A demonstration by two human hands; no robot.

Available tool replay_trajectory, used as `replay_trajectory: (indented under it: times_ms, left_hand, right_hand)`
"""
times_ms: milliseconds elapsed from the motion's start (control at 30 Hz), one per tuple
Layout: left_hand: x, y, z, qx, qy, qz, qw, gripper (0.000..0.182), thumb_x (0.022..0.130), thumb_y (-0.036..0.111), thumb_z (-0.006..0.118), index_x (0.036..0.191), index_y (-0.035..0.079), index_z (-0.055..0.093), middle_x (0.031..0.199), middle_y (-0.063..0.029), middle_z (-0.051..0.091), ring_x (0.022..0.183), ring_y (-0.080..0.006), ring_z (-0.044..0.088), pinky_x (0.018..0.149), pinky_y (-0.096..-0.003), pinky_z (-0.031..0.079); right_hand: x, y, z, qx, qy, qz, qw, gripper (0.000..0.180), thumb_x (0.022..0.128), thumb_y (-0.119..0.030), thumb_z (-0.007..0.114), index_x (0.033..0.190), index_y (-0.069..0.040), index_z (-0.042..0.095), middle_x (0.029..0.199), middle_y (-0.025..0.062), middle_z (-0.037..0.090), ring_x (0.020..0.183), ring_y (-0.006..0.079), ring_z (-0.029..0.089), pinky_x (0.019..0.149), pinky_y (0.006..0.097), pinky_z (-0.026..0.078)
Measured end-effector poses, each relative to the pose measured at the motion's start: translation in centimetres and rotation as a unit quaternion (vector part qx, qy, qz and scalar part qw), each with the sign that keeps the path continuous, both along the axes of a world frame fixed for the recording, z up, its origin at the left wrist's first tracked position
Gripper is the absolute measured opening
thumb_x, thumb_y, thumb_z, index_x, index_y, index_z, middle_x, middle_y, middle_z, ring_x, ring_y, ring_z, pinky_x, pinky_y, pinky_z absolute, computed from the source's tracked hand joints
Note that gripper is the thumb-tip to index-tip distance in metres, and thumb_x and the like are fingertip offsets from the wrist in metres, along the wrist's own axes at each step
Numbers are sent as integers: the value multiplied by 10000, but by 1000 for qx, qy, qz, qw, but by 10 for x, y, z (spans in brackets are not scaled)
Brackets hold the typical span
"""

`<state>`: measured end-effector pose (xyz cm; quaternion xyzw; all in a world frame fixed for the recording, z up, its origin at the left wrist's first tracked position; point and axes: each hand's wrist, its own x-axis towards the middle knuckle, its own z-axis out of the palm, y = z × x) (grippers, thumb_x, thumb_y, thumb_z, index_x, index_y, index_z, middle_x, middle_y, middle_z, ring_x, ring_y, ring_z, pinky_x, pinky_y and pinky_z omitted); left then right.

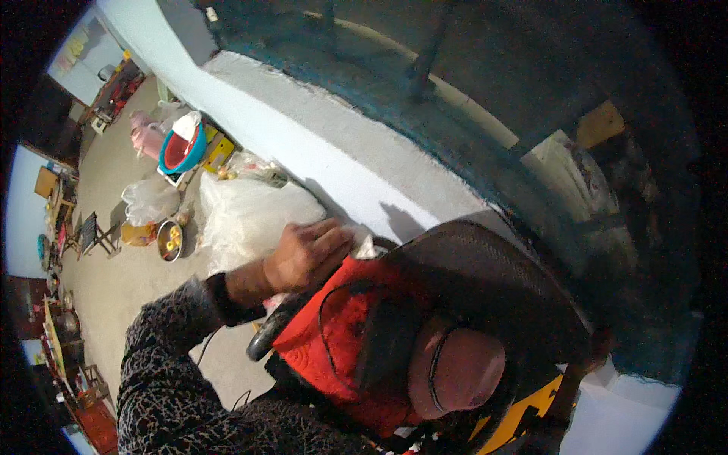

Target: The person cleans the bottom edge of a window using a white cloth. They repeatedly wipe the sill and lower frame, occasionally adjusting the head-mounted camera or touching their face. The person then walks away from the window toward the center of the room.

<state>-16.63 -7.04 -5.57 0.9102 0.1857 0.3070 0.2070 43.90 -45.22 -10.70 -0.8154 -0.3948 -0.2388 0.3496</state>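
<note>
My left hand (304, 256), in a patterned dark sleeve, reaches up from the lower left with its fingers bent. A pale crumpled piece of material (364, 245) pokes out at its fingertips, above a red cloth-like cover (324, 335). Right of that cover spreads a large dark curved panel with a mesh-like texture (483, 267). My right hand (602, 346) is dim at the panel's right edge; its finger positions do not show. A pinkish rounded object with a dark band (458, 369) lies below the panel. A black rounded handle or armrest end (264, 338) juts out left of the red cover.
A white plastic sack (256, 213) lies beyond my left hand. Near it are a metal bowl with yellow pieces (170, 240), a blue basin (196, 153) and a folding stool (94, 236). A low white wall (352, 170) runs diagonally. Yellow panelling (532, 406) shows lower right.
</note>
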Motion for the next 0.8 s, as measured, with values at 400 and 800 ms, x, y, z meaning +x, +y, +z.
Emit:
replay_trajectory:
  times_ms: [400,800]
  left_hand:
    - [90,23,27,74,-59,9,995,218,751,114,631,938,59,533,828,-90,518,711,-276,605,526,-378,522]
    - [2,117,51,142,147,368,907,124,839,143,581,924,62,543,872,-109,626,708,-286,667,534,-395,534]
  right_hand:
    - [-6,-15,20,39,185,119,975,569,952,-410,431,1336,0,524,1330,149,564,1212,246,537,1017,343,435]
    - [75,-40,-50,-54,-8,-86,995,521,955,-405,496,1295,-16,568,1259,150,615,1144,289,591,944,388,501]
